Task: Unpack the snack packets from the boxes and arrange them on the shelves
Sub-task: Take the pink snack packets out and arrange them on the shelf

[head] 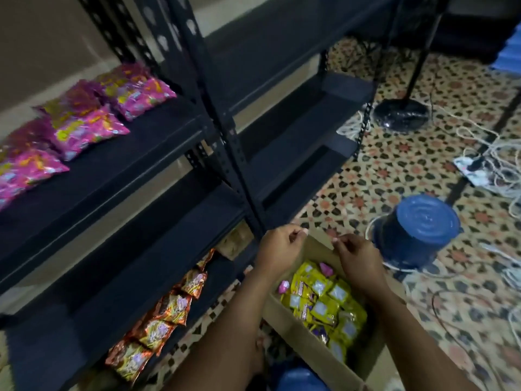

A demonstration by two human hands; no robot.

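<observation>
The open cardboard box (304, 331) stood on the patterned tiled floor (394, 170) just in front of the black metal shelving unit (225, 131). It was packed with yellow snack packets (327, 303), with a couple of small pink packets (283, 287) among them near the far end. Both hands were above the far edge of the box. The left hand (277, 244) had its fingers curled in, fingertips drawn together as in a pinch; what it held, if anything, could not be made out. The right hand (356, 256) was likewise curled with thumb and forefinger brought together at the box's far flap; whether it gripped the flap or something thin could not be told.

On the lowest shelf, left of the box, a row of orange-red snack packets (166, 309) lay along the front edge. On an upper shelf at far left lay pink snack packets (84, 128), several side by side. Right of the box an upturned blue bucket (414, 230) sat on the floor among white cables (485, 153); a black fan base (400, 114) stood further back.
</observation>
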